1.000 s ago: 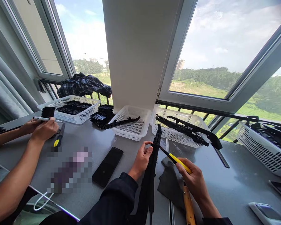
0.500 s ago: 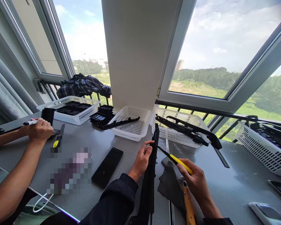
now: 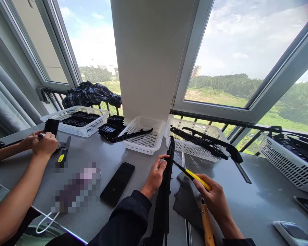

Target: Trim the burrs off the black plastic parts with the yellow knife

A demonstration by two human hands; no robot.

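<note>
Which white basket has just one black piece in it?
The middle white basket, right in front of the pillar. Only one long black strip lies across it. The left basket holds many flat black parts, and the right basket holds several long ones.

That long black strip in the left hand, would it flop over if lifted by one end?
Probably not much: the long black strip stands nearly upright in the left hand without drooping. It looks thin and plastic, so likely light. The right hand presses a yellow-handled knife against it, suggesting it resists.

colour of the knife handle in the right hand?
Yellow, with a black blade end; the utility knife in the right hand shows clearly in the head view.
</note>
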